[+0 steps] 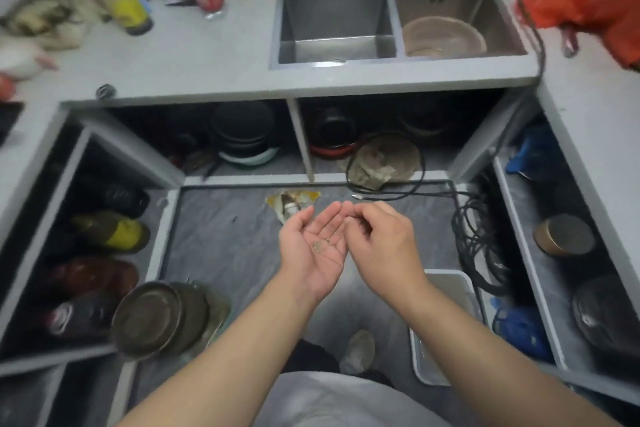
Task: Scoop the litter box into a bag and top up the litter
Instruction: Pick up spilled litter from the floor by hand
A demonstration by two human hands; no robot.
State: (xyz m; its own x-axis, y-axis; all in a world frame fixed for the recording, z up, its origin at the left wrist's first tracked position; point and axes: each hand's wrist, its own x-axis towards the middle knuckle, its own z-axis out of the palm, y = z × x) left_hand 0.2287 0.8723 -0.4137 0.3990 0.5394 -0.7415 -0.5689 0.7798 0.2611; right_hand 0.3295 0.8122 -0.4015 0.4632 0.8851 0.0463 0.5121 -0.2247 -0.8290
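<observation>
Small brownish litter grains (322,244) dot the left hand (317,250).

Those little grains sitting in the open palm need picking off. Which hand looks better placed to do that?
The right hand, probably. The left hand lies palm up, fingers straight, carrying the grains, so it cannot reach them itself. The right hand sits beside it, fingers curled, tips close to the left fingertips, holding nothing visible.

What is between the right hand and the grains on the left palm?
Nothing visible. The grains lie bare on the open left hand; the right hand is curled right beside them.
</observation>
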